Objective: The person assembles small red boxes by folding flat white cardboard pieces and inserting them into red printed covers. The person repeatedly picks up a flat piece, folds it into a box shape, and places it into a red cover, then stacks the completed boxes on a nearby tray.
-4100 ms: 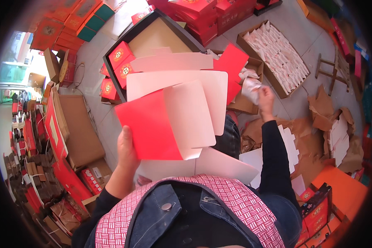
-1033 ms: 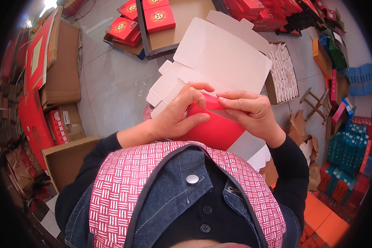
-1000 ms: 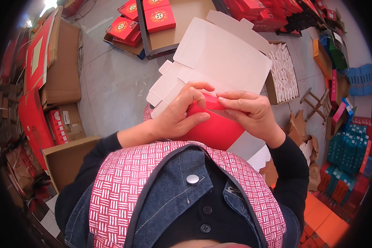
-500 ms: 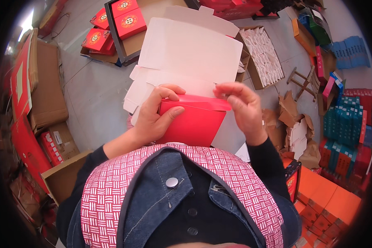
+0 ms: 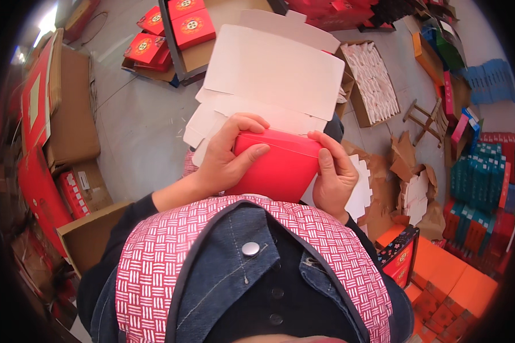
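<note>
A red cardboard box point(image 5: 277, 171) is held close against my apron, its folded top edge facing away from me. My left hand point(image 5: 229, 151) grips its left side, thumb on the near red face and fingers curled over the edge. At the right corner my right hand point(image 5: 333, 171) pinches the edge between thumb and fingers. Beyond the box spreads a large white cardboard panel point(image 5: 274, 71) with flaps and tabs. Whether this panel is joined to the red box, I cannot tell, as the hands and the folded edge cover that part.
Red boxes point(image 5: 193, 26) sit in a tray at the far left. A carton of white packets point(image 5: 372, 83) and a small wooden stool point(image 5: 423, 123) stand to the right. Orange boxes point(image 5: 440, 268) are stacked at the lower right. Brown cardboard point(image 5: 71, 108) leans on the left.
My right hand has come in from above the loose edge and now grips the box's right corner. The red flap that stood up there now lies folded along the edge.
</note>
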`<control>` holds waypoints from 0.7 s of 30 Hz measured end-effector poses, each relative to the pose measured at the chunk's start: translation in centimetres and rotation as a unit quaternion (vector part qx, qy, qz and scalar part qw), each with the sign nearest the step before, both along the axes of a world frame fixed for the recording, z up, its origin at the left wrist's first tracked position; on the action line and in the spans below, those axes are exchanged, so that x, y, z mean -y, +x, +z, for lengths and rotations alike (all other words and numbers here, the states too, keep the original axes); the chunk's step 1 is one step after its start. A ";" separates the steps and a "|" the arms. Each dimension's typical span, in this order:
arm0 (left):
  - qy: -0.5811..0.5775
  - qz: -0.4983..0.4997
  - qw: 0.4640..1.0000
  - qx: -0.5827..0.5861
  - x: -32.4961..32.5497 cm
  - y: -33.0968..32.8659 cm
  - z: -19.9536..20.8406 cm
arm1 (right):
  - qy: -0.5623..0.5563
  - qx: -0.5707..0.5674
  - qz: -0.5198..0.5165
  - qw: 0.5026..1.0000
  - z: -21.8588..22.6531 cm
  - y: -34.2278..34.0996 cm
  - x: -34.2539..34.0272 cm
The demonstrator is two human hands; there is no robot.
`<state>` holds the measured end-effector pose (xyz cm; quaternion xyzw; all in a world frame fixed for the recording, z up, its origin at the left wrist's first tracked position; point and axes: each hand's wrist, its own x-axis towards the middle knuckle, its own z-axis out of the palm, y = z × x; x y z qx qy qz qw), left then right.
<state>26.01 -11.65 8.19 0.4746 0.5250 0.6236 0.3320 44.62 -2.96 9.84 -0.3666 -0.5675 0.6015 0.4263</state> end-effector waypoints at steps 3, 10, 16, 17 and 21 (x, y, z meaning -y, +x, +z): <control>-0.001 -0.013 1.000 -0.003 0.1 -0.3 0.0 | 0.006 -0.022 0.010 1.000 -0.2 -0.2 0.0; -0.004 -0.030 0.998 -0.046 0.2 -0.3 -0.1 | 0.090 0.024 0.038 0.995 -0.2 0.2 0.3; 0.018 -0.087 0.996 -0.002 0.0 -0.8 -0.1 | 0.124 0.023 0.019 0.992 -1.4 -0.5 1.1; 0.024 -0.121 0.991 0.061 -0.1 -1.2 0.0 | 0.119 0.024 0.015 0.993 -1.5 -0.4 1.2; -0.038 -0.128 0.980 0.147 -0.6 -1.1 -1.3 | 0.116 0.017 0.015 0.993 -1.3 -0.9 1.2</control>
